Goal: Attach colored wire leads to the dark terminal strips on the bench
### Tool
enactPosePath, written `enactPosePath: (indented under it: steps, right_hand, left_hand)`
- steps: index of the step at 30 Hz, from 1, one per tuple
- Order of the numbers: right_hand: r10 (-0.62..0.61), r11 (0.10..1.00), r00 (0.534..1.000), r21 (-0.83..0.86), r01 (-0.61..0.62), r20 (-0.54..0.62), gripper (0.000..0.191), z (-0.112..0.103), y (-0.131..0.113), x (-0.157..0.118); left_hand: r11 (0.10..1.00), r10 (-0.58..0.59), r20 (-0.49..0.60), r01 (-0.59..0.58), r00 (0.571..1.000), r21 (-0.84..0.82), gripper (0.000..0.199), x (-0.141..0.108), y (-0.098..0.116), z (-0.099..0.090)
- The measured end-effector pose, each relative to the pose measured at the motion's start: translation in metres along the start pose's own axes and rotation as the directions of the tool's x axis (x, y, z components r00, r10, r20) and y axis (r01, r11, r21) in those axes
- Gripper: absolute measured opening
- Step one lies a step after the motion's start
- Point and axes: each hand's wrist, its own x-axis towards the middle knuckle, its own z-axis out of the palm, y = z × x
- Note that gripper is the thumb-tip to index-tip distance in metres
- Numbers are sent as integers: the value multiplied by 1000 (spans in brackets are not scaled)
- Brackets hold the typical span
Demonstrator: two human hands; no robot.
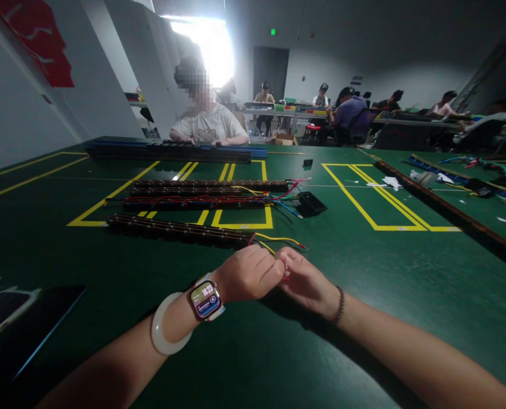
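Note:
My left hand (251, 274) is closed, its fingers curled in a pinch. It meets my right hand (308, 287), whose thumb and fingers are also pinched, over the near table. Between the fingertips a small red piece of wire (286, 270) shows; most of it is hidden. Just beyond the hands lies a long dark strip (180, 230) with rows of light dots. From its right end a yellow wire (266, 247) runs toward my fingertips, and another yellow wire (278, 238) with a red-sleeved tip lies loose on the table.
Farther off are more dark strips (202, 196) with red and blue wires and a small black tray (310, 203). A long brown strip (449, 210) crosses the right side. A dark flat device (35, 324) lies at left. A person (212, 122) sits opposite behind blue-black bars (171, 150).

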Motion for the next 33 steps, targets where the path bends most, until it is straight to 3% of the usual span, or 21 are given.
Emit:
enactPosePath:
  steps: [5, 8, 11, 15, 18, 22, 25, 27, 29, 31, 33]
  right_hand:
    - [-11, 999, 999, -40, 12, 35, 14, 4, -2, -2]
    - [-35, 999, 991, -34, 40, 132, 18, 10, -6, -2]
    - [-17, 1000, 968, 17, 13, 249, 23, 14, -11, -3]
    - [-19, 994, 949, 108, -16, 316, 35, 14, -15, -3]
    - [-25, 990, 946, 139, -22, 322, 37, 13, -16, -2]
    - [-30, 988, 938, 153, -24, 344, 36, 13, -18, -2]
    - [-32, 988, 938, 150, -22, 345, 36, 14, -18, -3]
    - [-29, 991, 943, 130, -15, 332, 37, 14, -19, -2]
    - [-32, 999, 955, 36, 22, 295, 37, 12, -19, -1]
    - [-52, 979, 971, -179, 95, 231, 36, 7, -22, 3]
    - [-79, 877, 985, -459, 143, 156, 34, -1, -27, 7]
  left_hand:
    - [978, 144, -40, -149, 989, -145, 9, 17, 19, -14]
    - [915, 308, -99, -323, 946, -243, 13, 25, 42, -19]
    - [848, 383, -126, -402, 915, -346, 18, 24, 66, -17]
    - [786, 355, -10, -304, 935, -538, 27, 18, 83, -10]
    - [780, 378, 78, -273, 923, -563, 32, 17, 85, -9]
    - [819, 381, 114, -278, 918, -503, 36, 16, 89, -8]
    - [793, 414, 66, -324, 908, -516, 37, 11, 93, -4]
    - [776, 389, 23, -313, 921, -548, 32, 5, 93, 1]
    - [784, 286, 5, -231, 958, -577, 24, 1, 89, 5]
    - [806, 133, 25, -93, 991, -585, 20, -3, 80, 8]
    - [797, -79, 98, 122, 992, -592, 16, -5, 69, 10]
